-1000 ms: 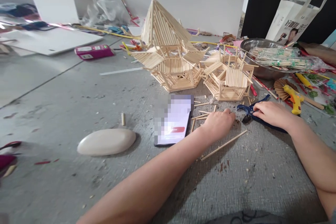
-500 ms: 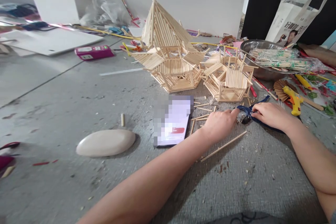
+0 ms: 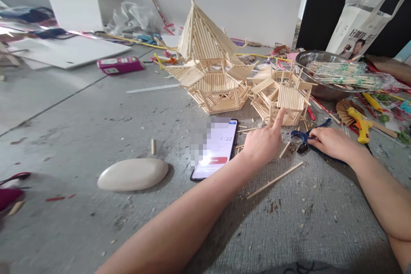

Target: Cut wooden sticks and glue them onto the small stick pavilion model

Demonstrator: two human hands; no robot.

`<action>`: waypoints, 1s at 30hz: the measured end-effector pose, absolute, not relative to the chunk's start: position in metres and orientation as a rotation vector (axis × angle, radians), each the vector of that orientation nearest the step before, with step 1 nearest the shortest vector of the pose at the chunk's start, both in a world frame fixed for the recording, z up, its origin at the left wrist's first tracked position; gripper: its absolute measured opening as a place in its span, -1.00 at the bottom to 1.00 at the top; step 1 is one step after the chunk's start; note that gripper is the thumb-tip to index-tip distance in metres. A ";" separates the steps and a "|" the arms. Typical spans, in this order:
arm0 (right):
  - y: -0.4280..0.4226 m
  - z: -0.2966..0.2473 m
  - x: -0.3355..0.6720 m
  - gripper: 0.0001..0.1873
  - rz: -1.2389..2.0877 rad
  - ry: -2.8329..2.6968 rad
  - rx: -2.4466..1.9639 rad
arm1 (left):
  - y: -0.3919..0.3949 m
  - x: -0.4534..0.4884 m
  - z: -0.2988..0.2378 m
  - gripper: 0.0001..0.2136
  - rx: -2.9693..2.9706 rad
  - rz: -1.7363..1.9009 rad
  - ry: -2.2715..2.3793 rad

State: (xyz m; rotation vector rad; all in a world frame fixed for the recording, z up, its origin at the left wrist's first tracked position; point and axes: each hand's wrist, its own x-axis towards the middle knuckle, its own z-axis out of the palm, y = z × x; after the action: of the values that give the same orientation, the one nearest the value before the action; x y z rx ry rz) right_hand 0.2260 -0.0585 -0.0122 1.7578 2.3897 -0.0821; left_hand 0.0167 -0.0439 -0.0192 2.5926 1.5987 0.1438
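My left hand (image 3: 263, 142) points forward with its index finger stretched out, the tip just in front of the smaller stick model (image 3: 290, 97). Its other fingers are curled and partly hidden, and I see nothing held in it. My right hand (image 3: 329, 141) grips blue-handled pliers (image 3: 298, 136), whose jaws face left near the floor. A short cut stick (image 3: 284, 149) lies between the hands, and a longer stick (image 3: 275, 180) rests nearer me. Left of my left hand is a phone (image 3: 212, 154) with a lit screen, beside several short sticks partly hidden by that hand.
A larger stick model (image 3: 218, 81) with a tall pointed roof (image 3: 205, 34) stands behind. At right are a metal bowl (image 3: 321, 92) of bagged sticks, a yellow glue gun (image 3: 362, 124) and a white bag (image 3: 356, 25). A smooth pale oval object (image 3: 133, 174) lies left.
My left hand has moved from the pliers' jaws back left, its index finger now extended towards the smaller model. A short stick now shows on the floor beside it. My right hand keeps the pliers.
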 end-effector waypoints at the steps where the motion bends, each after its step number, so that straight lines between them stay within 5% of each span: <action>1: -0.058 -0.012 0.226 -0.74 -0.080 2.391 1.759 | -0.043 0.016 -0.019 -0.37 2.593 0.141 1.610; 8: -0.057 -0.011 0.223 -0.72 -0.099 2.349 1.766 | -0.044 0.015 -0.020 -0.44 2.581 0.320 1.598; 16: -0.058 -0.007 0.220 -0.73 -0.154 2.273 1.803 | -0.025 0.001 -0.021 -0.62 2.098 1.094 1.521; 23: -0.059 -0.011 0.224 -0.74 -0.164 2.315 1.793 | 0.005 -0.014 -0.012 -0.49 1.918 1.031 1.686; 30: -0.056 -0.010 0.221 -0.75 -0.217 2.233 1.837 | 0.012 -0.007 0.021 -0.62 2.243 0.912 1.825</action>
State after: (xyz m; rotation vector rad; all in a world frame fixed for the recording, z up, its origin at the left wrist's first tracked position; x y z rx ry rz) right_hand 0.2208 -0.0563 -0.0103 1.8374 2.2327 -0.2171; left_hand -0.0072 0.0117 0.0206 2.2434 1.8255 0.9123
